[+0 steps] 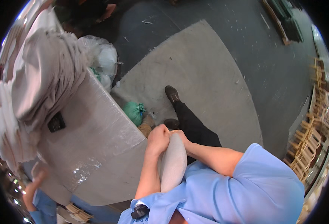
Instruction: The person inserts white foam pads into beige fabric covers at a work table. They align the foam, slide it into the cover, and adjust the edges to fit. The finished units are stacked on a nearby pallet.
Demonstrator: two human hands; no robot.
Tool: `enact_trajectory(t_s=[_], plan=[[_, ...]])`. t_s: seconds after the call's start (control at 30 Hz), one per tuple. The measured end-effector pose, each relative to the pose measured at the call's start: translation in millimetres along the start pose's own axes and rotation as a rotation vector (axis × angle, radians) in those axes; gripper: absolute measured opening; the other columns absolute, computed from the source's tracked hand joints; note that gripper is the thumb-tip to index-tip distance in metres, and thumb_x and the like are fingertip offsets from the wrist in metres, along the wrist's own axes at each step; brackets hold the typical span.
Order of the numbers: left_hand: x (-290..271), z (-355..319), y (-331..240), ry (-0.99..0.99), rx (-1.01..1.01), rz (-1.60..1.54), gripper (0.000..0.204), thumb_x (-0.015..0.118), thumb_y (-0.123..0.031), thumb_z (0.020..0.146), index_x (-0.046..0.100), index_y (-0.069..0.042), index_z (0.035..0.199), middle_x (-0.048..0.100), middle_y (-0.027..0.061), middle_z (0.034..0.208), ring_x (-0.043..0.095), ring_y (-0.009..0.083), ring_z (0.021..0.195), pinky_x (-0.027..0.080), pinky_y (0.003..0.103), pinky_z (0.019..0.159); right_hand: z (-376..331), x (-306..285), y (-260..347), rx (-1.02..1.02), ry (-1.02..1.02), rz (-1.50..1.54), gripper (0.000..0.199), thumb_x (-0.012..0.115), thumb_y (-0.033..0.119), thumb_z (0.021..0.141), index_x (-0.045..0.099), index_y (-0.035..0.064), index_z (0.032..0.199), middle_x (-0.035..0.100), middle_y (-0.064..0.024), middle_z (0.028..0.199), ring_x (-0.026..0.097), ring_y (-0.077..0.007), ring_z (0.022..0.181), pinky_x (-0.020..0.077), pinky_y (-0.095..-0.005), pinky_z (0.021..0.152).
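Observation:
A light grey cushion-like piece of padded fabric (pixel 174 164) stands on edge against my body. My left hand (pixel 159 137) is closed on its far end, knuckles up. Beside it, my right hand (pixel 180 136) grips the same end from the other side, partly hidden behind the fabric. The two hands almost touch. To their left is the corner of a table (pixel 97 149) wrapped in clear plastic film.
Beige fabric covers (pixel 48 74) are heaped on the table near a black device (pixel 56 122). A green bag (pixel 134 113) and clear plastic bags (pixel 103 56) lie beyond its edge. A co-worker's hand (pixel 40 173) is at lower left. Wooden frames (pixel 308 140) line the right.

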State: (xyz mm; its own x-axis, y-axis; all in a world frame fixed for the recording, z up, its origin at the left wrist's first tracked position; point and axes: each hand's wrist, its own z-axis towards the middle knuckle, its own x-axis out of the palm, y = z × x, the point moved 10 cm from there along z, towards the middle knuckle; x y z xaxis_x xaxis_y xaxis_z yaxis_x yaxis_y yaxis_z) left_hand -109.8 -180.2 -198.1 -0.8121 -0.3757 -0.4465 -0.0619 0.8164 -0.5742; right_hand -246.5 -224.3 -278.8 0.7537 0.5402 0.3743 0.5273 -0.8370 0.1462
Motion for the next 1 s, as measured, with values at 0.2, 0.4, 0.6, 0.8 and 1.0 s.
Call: enact_trajectory(t_s=[0.2, 0.4, 0.6, 0.8, 1.0], plan=[[-35.5, -41.7, -66.4, 0.19, 0.057, -0.68, 0.031, 0.051, -0.019, 0.113, 0.07, 0.0, 0.127, 0.073, 0.0098, 0.129, 0.063, 0.0216, 0.126, 0.044, 0.037, 0.114, 4.1, 6.0, -15.5, 0.096, -0.052, 0.032, 0.016, 0.08, 0.017, 0.091, 0.072, 0.006, 0.082, 0.07, -0.0084, 0.079, 0.067, -0.0219, 0.065, 0.0526, -0.0401, 0.059], [2.3, -66.6, -68.6, 0.204, 0.138, -0.739, 0.046, 0.046, -0.033, 0.115, 0.071, 0.002, 0.133, 0.069, 0.0152, 0.139, 0.058, 0.0264, 0.136, 0.04, 0.039, 0.119, 16.3, 3.2, -25.2, 0.068, 0.053, 0.187, 0.022, 0.059, 0.018, 0.097, 0.075, 0.0038, 0.092, 0.074, -0.0127, 0.09, 0.071, -0.0239, 0.076, 0.0557, -0.0404, 0.065], [24.8, -53.1, -57.6, 0.13, 0.147, -0.634, 0.043, 0.045, -0.031, 0.116, 0.073, -0.001, 0.129, 0.074, 0.0098, 0.129, 0.065, 0.0191, 0.124, 0.046, 0.032, 0.11, 29.2, 2.5, -54.6, 0.153, 0.19, 0.388, 0.03, 0.051, 0.02, 0.103, 0.075, 0.0059, 0.092, 0.074, -0.0123, 0.092, 0.072, -0.0226, 0.078, 0.0569, -0.0404, 0.068], [-1.9, -70.9, -30.9, -0.308, 0.205, -0.426, 0.032, 0.054, -0.018, 0.111, 0.072, 0.0, 0.13, 0.076, 0.0135, 0.123, 0.071, 0.0251, 0.116, 0.052, 0.035, 0.103, 11.6, -36.9, 6.5, -0.146, -0.102, -0.247, 0.042, 0.072, 0.045, 0.103, 0.071, 0.01, 0.08, 0.066, -0.0006, 0.074, 0.063, -0.0159, 0.067, 0.0508, -0.036, 0.062], [-39.6, -113.5, -32.7, -0.636, 0.348, -0.074, 0.03, 0.06, -0.006, 0.102, 0.068, 0.0, 0.129, 0.069, 0.0209, 0.133, 0.066, 0.0378, 0.125, 0.051, 0.043, 0.107, -49.7, -17.7, 93.1, -0.365, 0.136, 0.113, 0.043, 0.053, 0.046, 0.111, 0.066, 0.0089, 0.094, 0.069, -0.0075, 0.085, 0.067, -0.0198, 0.082, 0.0525, -0.0364, 0.081]])
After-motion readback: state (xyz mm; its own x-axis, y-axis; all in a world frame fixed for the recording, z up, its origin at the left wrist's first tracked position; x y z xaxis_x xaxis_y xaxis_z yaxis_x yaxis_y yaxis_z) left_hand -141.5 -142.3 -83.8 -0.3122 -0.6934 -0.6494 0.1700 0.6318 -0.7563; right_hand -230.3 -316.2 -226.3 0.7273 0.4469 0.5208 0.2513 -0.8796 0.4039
